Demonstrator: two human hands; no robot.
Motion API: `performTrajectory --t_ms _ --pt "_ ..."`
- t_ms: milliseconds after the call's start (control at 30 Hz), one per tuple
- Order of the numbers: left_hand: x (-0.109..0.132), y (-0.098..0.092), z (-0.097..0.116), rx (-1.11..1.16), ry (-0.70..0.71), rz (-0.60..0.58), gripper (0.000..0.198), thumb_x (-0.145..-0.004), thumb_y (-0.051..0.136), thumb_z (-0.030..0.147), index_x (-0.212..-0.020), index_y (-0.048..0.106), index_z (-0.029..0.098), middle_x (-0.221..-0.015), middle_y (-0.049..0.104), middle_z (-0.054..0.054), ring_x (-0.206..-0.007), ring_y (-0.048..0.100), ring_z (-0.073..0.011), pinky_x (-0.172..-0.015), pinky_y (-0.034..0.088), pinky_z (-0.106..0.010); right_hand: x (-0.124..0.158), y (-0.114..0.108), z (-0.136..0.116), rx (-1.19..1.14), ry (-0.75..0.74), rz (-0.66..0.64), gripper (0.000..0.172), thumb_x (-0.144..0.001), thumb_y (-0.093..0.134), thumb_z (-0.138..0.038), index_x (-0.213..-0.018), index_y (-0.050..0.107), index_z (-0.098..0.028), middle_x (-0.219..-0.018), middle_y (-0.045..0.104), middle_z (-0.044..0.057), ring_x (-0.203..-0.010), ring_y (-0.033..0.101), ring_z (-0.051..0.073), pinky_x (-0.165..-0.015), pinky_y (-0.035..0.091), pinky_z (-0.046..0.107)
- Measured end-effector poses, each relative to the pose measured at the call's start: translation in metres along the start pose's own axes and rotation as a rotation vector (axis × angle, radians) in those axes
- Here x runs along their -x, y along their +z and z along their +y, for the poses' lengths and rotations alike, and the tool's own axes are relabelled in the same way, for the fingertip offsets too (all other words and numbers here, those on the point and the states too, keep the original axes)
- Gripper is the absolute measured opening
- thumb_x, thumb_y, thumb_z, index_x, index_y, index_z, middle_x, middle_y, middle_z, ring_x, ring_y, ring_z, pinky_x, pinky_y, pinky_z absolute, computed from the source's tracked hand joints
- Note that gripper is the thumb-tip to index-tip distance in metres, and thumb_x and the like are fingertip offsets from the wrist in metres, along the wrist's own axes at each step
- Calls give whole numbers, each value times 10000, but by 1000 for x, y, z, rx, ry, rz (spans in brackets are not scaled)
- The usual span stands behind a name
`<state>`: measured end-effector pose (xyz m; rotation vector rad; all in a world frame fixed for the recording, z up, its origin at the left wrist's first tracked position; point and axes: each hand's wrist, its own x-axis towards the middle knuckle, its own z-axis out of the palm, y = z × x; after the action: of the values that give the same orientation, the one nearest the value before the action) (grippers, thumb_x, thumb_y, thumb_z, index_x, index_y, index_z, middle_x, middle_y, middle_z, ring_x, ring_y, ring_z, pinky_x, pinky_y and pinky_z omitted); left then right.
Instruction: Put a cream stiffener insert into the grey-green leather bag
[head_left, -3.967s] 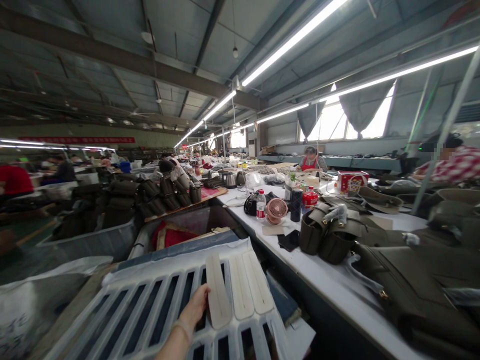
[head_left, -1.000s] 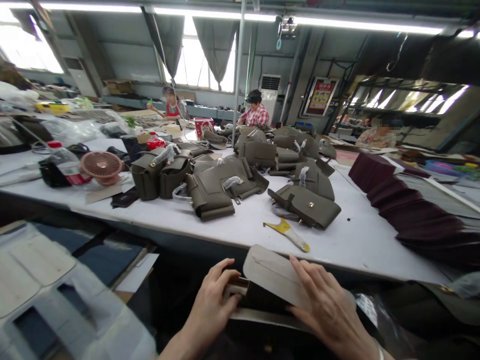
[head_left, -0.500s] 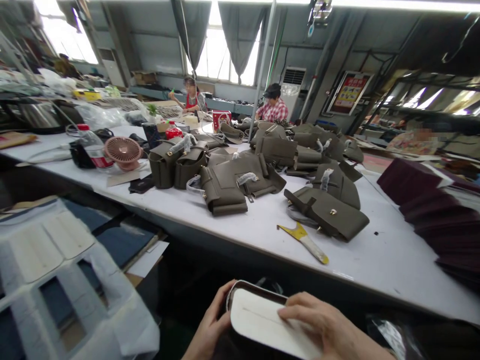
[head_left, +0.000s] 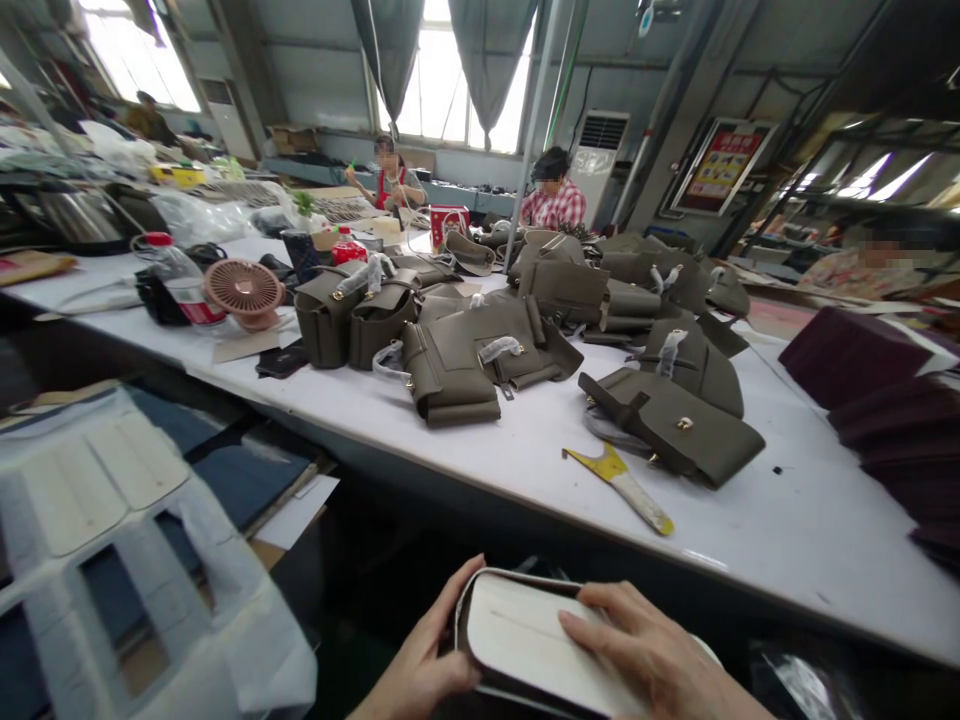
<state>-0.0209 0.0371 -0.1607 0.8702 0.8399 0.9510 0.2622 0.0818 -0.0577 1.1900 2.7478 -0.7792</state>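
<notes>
Low in the view, a dark bag piece (head_left: 463,640) with a thin pale edge surrounds a white panel (head_left: 525,632) with rounded corners. My left hand (head_left: 435,650) grips the left rim, fingers behind it and thumb in front. Lying over the panel's right side, my right hand (head_left: 637,640) has bent fingers pressed on the white face and gripping towards the far edge. The lower part of the piece runs out of view. Beyond it, a yellow-and-white flat tool (head_left: 626,490) with a forked end lies on the white table (head_left: 525,450).
Olive bags (head_left: 457,370) with wrapped handles crowd the table. Dark maroon pieces (head_left: 885,430) are stacked at right. A pink fan (head_left: 245,293) and a bottle (head_left: 184,285) stand at left. White-covered panels (head_left: 142,540) lie lower left. Co-workers (head_left: 555,190) sit beyond.
The view has shifted slightly, so the table's right side appears farther right. My right hand's fingers have settled flatter and farther over the white panel; my left hand keeps its hold.
</notes>
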Motion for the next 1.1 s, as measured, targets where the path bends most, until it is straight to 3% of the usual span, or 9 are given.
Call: performTrajectory --t_ms 167,333,467,600,800,967,1033,1100 --pt "-1 0 -2 -11 -5 -31 990 -612 729 277 -1492 277 254 -1469 461 -74 -1358 399 -330 -1163 239 -443 2 10 13 174 -87 57 641 -842 554 -673 -1407 470 -381 -1367 569 101 -1193 591 271 -972 551 428" --pt "-1 1 3 -23 -23 -18 1007 -578 685 227 -1494 268 242 -1477 447 -71 -1358 395 -319 -1166 218 -445 0 18 18 333 -116 190 400 -974 470 -454 -1371 495 -417 -1315 615 50 -1108 638 229 -893 596 381" --pt "-1 1 5 -28 -43 -31 1022 -573 656 197 -1501 234 266 -1495 424 -50 -1356 395 -301 -1158 236 -432 -1 26 20 412 -149 248 433 -960 504 -446 -1390 479 -404 -1307 622 48 -1068 651 250 -849 607 402" --pt "-2 2 5 -45 -50 -30 1018 -565 645 194 -1496 243 286 -1506 410 -32 -1386 351 -295 -1170 196 -424 -2 29 20 412 -151 285 454 -949 538 -430 -1397 471 -406 -1317 617 36 -1095 635 247 -901 582 408" --pt "1 4 6 -11 -62 -30 1036 -559 635 172 -1504 231 297 -1525 384 -29 -1364 384 -298 -1157 226 -434 -4 30 19 349 -99 229 421 -961 513 -415 -1379 468 -442 -1319 607 21 -1124 620 245 -947 566 453" --pt "-2 -8 -3 89 -34 -51 983 -593 732 215 -1480 322 316 -1547 364 -11 -1437 282 -293 -1191 180 -422 -6 23 10 238 -39 132 375 -954 505 -361 -1325 502 -415 -1344 576 19 -1167 586 249 -1001 532 491" --pt "-4 -18 -15 233 -29 16 870 -636 750 308 -1437 412 289 -1543 375 -29 -1452 255 -288 -1185 205 -418 -8 19 4 206 -16 101 359 -937 519 -315 -1287 520 -396 -1321 585 9 -1142 591 235 -977 552 453" --pt "-4 -27 -32 353 -94 172 684 -729 711 432 -1360 508 261 -1507 432 -45 -1430 307 -273 -1146 280 -403 -10 15 0 213 -21 97 348 -910 548 -284 -1246 542 -374 -1272 613 6 -1084 614 223 -915 586 404"
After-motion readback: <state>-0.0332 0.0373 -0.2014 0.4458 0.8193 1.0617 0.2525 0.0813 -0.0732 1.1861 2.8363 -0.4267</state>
